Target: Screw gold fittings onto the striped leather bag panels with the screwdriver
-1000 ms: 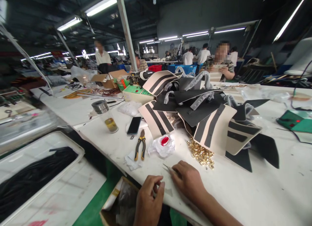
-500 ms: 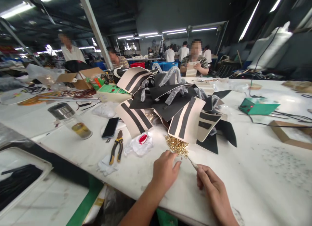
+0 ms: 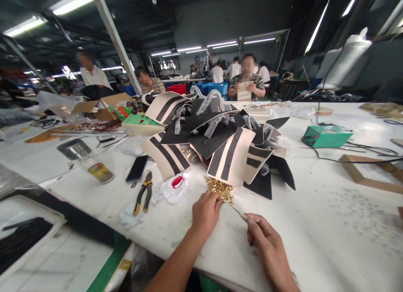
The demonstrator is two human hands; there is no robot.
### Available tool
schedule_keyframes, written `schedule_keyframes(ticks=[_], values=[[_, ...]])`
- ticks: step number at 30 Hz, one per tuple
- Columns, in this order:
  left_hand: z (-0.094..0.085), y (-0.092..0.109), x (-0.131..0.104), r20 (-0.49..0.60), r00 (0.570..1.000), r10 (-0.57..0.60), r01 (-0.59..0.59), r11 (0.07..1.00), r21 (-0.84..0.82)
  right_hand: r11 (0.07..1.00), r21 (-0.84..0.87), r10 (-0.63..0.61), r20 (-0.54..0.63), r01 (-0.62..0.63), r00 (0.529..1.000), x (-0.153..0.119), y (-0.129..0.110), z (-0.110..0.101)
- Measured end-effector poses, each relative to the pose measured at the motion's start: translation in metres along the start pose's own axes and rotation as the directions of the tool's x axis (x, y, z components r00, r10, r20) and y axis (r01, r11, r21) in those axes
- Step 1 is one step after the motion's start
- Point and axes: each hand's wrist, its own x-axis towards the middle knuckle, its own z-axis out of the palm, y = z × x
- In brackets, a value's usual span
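A tool (image 3: 241,214) is held by the right hand (image 3: 267,238). Gold bits (image 3: 220,188) seem touched by the left hand (image 3: 205,212); its grip cannot be told.

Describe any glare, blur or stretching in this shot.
Head view: ceiling tube burnt out white against the dark roof; a glare patch on the white tabletop, far right; gold pieces glinting, too small to separate cleanly; bottle stretched and leaning, probably wide-angle distortion; left edge soft.

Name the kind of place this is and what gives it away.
Probably a leather-goods or bag workshop: black-and-cream panels are heaped on a long worktable, beside small gold-coloured metal fittings, with more people working behind.
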Motion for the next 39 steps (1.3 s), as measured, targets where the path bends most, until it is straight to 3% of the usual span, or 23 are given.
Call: schedule_keyframes(ticks=[5, 9, 13, 16, 19, 22, 28, 35, 39], values=[[-0.005, -0.007, -0.010, -0.021, 1.000, 0.019, -0.021, 0.995, -0.099, 0.996, 0.065, -0.056, 0.002, 0.056, 0.998, 0.009, -0.005, 0.005], [-0.023, -0.019, -0.029, -0.075, 0.995, -0.065, 0.046, 0.971, -0.236, 0.986, 0.143, -0.093, 0.043, 0.086, 0.995, 0.017, -0.016, 0.021], [-0.049, -0.037, -0.052, -0.168, 0.966, -0.199, 0.100, 0.881, -0.463, 0.986, 0.101, -0.136, 0.057, 0.130, 0.989, 0.028, -0.023, 0.053], [-0.063, -0.051, -0.067, -0.175, 0.934, -0.313, 0.162, 0.804, -0.573, 0.987, 0.078, -0.152, 0.119, 0.144, 0.981, 0.038, -0.026, 0.085], [-0.070, -0.065, -0.078, -0.100, 0.892, -0.440, 0.256, 0.677, -0.690, 0.986, 0.110, -0.149, 0.213, 0.127, 0.966, 0.050, -0.030, 0.118], [-0.073, -0.077, -0.081, 0.032, 0.835, -0.549, 0.334, 0.460, -0.822, 0.986, 0.130, -0.136, 0.286, 0.103, 0.949, 0.063, -0.037, 0.149], [-0.080, -0.096, -0.081, 0.222, 0.751, -0.622, 0.351, 0.090, -0.932, 0.980, 0.050, -0.200, 0.320, 0.194, 0.926, 0.093, -0.051, 0.198], [-0.081, -0.107, -0.092, 0.331, 0.693, -0.641, 0.354, -0.098, -0.930, 0.911, -0.138, -0.326, 0.337, 0.389, 0.883, 0.123, -0.037, 0.221], [-0.085, -0.109, -0.098, 0.373, 0.697, -0.612, 0.346, -0.168, -0.923, 0.888, -0.190, -0.340, 0.343, 0.419, 0.876, 0.131, -0.026, 0.225]])
